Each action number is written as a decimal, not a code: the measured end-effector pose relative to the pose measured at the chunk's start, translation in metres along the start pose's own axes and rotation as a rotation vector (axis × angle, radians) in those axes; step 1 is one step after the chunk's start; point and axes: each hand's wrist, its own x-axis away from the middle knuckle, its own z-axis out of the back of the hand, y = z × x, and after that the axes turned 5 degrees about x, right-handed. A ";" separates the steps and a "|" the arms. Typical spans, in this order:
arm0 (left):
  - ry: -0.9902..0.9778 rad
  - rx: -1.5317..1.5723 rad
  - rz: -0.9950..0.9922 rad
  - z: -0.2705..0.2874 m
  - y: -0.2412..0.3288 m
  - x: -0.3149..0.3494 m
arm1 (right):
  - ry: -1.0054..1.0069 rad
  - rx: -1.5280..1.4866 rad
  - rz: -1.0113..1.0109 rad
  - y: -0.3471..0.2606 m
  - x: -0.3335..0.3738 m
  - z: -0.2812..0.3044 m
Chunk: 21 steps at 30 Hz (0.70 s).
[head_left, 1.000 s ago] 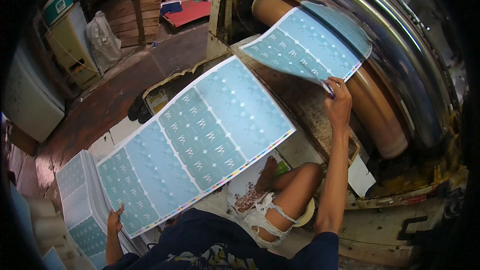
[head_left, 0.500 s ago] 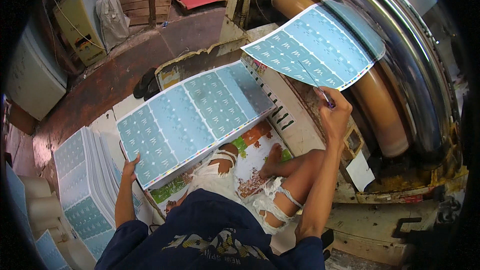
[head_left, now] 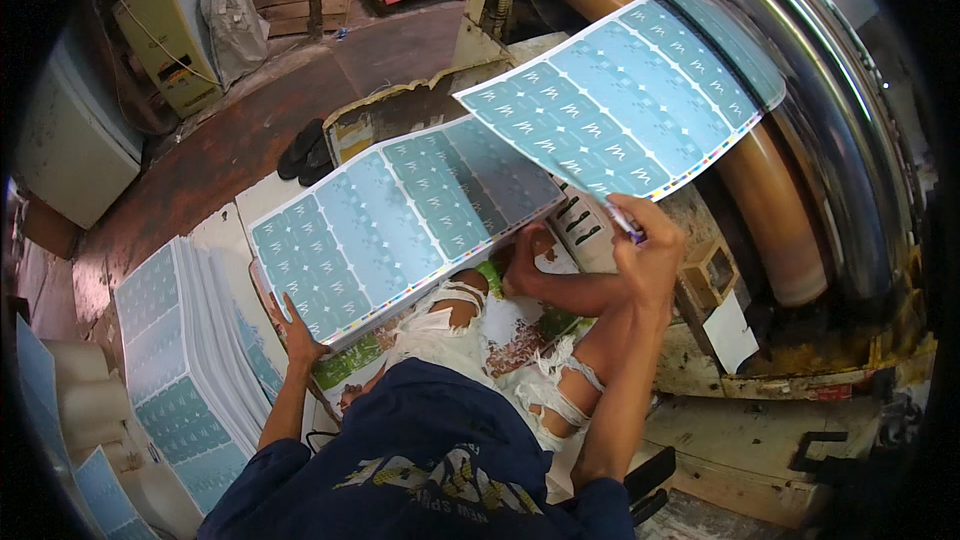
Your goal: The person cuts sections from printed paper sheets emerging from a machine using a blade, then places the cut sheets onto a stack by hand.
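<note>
My right hand [head_left: 650, 255] is closed around a slim rod with a purple-and-white handle [head_left: 629, 223], just under the near edge of a printed teal-and-blue sheet [head_left: 625, 70]. That sheet comes off the rollers of a machine, its front part hanging curved in the air. Below and left of it lies a neat stack of the same sheets [head_left: 370, 220], partly shaded at its right end. At the stack's near left corner, my left hand [head_left: 298, 338] rests against the edge with fingers spread. Whether the rod touches the hanging sheet I cannot tell.
The machine's brown roller [head_left: 770, 210] and shiny metal cylinder [head_left: 850, 140] fill the right. A second tall stack of printed sheets [head_left: 185, 360] stands at lower left. My bare legs fold beside the stack. Dark footwear [head_left: 305, 152] lies behind it.
The hanging sheet has come further out toward the left, over the stack's right end. My right hand has shifted slightly left and down. My left hand's fingers have spread at the corner.
</note>
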 end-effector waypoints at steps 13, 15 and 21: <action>-0.008 -0.358 0.111 0.006 0.020 -0.019 | -0.130 -0.144 -0.114 -0.051 0.093 -0.062; -0.223 0.434 -0.043 0.015 0.056 -0.041 | -0.117 -0.178 -0.072 -0.067 0.098 -0.074; -0.930 1.625 0.151 0.042 0.219 -0.066 | -0.225 -0.201 -0.068 -0.103 0.083 -0.101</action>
